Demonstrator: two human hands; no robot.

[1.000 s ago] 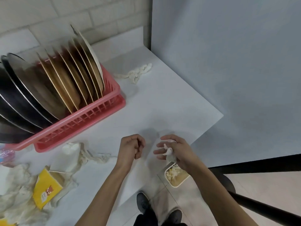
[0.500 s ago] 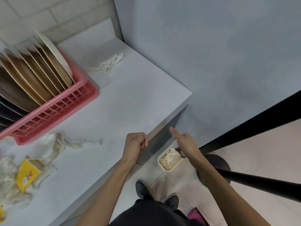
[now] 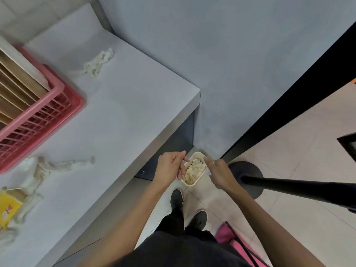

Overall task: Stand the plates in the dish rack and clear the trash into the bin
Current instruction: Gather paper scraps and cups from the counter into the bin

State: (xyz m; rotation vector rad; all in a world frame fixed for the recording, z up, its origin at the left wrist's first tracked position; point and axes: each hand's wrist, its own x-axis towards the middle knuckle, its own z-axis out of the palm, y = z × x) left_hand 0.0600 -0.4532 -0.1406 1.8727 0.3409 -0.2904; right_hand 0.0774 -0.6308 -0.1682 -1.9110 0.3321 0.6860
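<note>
A small cream bin point(image 3: 196, 154) stands on the floor by the counter's corner, filled with crumpled tissue. My left hand point(image 3: 170, 167) hovers over its left rim, fingers loosened and pointing down, nothing visible in it. My right hand point(image 3: 217, 173) is over the right rim, index finger out, pinching a white tissue scrap point(image 3: 209, 171). On the counter the pink dish rack point(image 3: 40, 110) holds several plates point(image 3: 17, 83) on edge. A twisted tissue point(image 3: 96, 63), another tissue point(image 3: 55, 167) and a yellow carton point(image 3: 7, 211) lie on the counter.
The grey counter point(image 3: 125, 112) ends at a corner just left of the bin, against a grey wall. A black post with a round base point(image 3: 250, 176) stands right of the bin. A pink bag point(image 3: 229, 239) lies by my feet point(image 3: 177, 197).
My view has swung right and down from the counter to the floor. Both hands moved off the counter's edge to above the bin, and my left fist has loosened.
</note>
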